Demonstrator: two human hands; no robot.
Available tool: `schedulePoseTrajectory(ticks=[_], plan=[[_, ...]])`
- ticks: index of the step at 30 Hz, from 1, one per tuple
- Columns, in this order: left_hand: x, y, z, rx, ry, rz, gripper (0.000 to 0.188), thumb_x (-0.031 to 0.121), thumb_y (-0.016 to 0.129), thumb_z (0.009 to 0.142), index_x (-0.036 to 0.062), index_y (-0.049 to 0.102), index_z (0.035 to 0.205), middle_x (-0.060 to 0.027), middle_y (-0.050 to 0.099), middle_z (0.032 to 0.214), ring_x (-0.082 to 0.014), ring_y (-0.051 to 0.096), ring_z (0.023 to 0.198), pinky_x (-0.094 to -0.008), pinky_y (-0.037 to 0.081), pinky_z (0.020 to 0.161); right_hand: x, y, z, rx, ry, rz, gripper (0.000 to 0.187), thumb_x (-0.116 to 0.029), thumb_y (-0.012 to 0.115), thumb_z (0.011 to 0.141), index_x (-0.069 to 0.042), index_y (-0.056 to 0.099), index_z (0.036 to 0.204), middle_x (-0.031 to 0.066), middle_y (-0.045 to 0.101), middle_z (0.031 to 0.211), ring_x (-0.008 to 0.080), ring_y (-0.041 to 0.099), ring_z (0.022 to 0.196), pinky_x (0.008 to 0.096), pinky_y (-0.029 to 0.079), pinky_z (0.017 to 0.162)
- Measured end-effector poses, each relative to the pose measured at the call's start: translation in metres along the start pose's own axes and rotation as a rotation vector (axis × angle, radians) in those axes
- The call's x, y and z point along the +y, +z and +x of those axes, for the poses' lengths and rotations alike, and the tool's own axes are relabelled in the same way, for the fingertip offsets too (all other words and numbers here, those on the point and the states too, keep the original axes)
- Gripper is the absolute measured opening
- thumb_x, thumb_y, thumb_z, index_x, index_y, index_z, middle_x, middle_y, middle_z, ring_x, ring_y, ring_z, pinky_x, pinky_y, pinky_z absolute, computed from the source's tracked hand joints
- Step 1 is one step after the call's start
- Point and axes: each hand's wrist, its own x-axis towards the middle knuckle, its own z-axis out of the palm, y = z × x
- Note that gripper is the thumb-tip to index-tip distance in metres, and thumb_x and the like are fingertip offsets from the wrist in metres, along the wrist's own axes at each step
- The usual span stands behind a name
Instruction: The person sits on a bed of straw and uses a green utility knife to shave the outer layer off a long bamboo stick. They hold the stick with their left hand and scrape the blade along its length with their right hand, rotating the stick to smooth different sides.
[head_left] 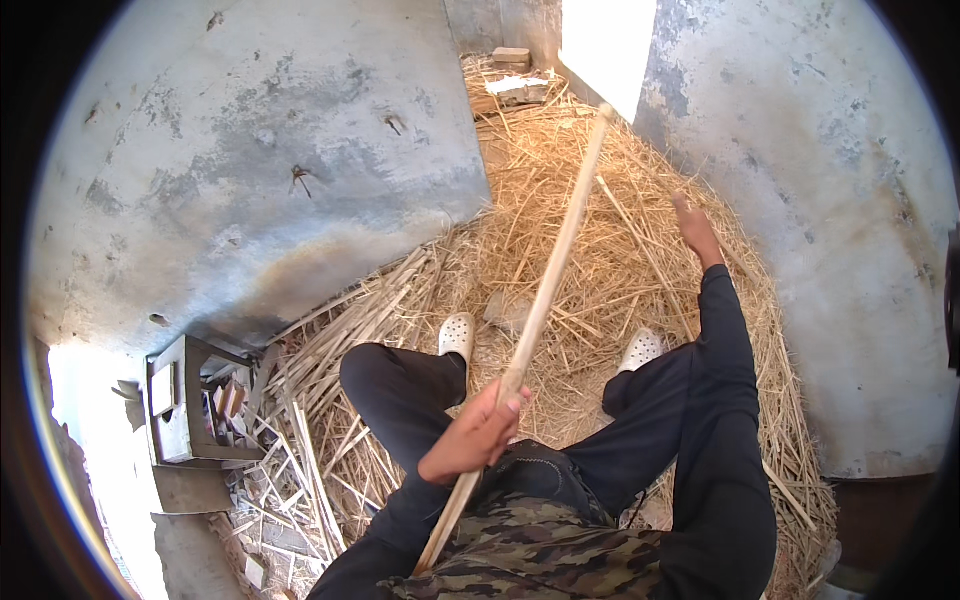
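The stick (pixel 560 250) is tan, the straw (pixel 525 180) golden, the shirt (pixel 540 545) camouflage.

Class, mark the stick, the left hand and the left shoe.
Stick (pixel 553 262): head view, shaft above the hand.
Left hand (pixel 478 434): head view, back of hand.
Left shoe (pixel 457 336): head view, perforated top.

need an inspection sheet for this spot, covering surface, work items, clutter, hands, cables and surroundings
Surface: loose golden straw covers much of the ground, with pale, stiff, split stalks heaped at left.
Work items: one long, straight, pale wooden stick, slanting up and to the right.
Clutter: grey, weathered, box-shaped frame at left with small mixed items inside; flat grey slab between the feet.
Hands: left hand has its fingers wrapped around the stick; right hand is out over the straw, one finger extended, nothing visible in it.
Cables: nothing seen.
Surroundings: patchy grey walls at left and right; bright opening ahead.
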Motion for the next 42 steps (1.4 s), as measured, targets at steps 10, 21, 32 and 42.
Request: schedulePoseTrajectory(ticks=[10,21,32,42], plan=[[0.015,-0.015,0.034,0.168,0.085,-0.006,0.032,0.029,0.044,0.104,0.0032,0.048,0.122,0.0042,0.037,0.064,-0.0037,0.032,0.043,-0.0191,0.028,0.039,-0.198,0.008,-0.193,-0.166,-0.948,0.131,0.072,-0.081,0.054,0.077,-0.013,0.055,0.054,0.0028,0.046,0.043,0.0176,0.049,0.036,0.0332,0.035,0.038],[0.008,-0.018,0.039,0.092,0.096,-0.126,0.034,0.031,0.042,0.105,0.0028,0.046,0.124,0.003,0.038,0.064,-0.0044,0.032,0.042,-0.0195,0.028,0.039,-0.205,0.023,-0.182,0.108,-0.863,0.007,0.072,-0.082,0.057,0.074,-0.013,0.057,0.051,0.0025,0.046,0.04,0.0173,0.048,0.034,0.0332,0.036,0.036],[0.008,-0.013,0.036,0.117,0.098,-0.123,0.03,0.029,0.044,0.104,0.004,0.047,0.121,0.0044,0.036,0.064,-0.0035,0.03,0.045,-0.0189,0.025,0.041,-0.196,0.042,-0.164,0.099,-0.965,0.027,0.073,-0.083,0.057,0.072,-0.015,0.049,0.049,0.0014,0.04,0.039,0.0181,0.044,0.032,0.0339,0.034,0.035],[0.01,-0.011,0.032,0.127,0.095,-0.101,0.032,0.03,0.047,0.104,0.0043,0.046,0.122,0.0049,0.036,0.065,-0.0029,0.029,0.047,-0.0186,0.025,0.042,-0.193,0.046,-0.143,0.192,-1.04,-0.008,0.071,-0.085,0.058,0.068,-0.016,0.049,0.049,0.0008,0.042,0.04,0.0176,0.046,0.035,0.0329,0.036,0.038]])
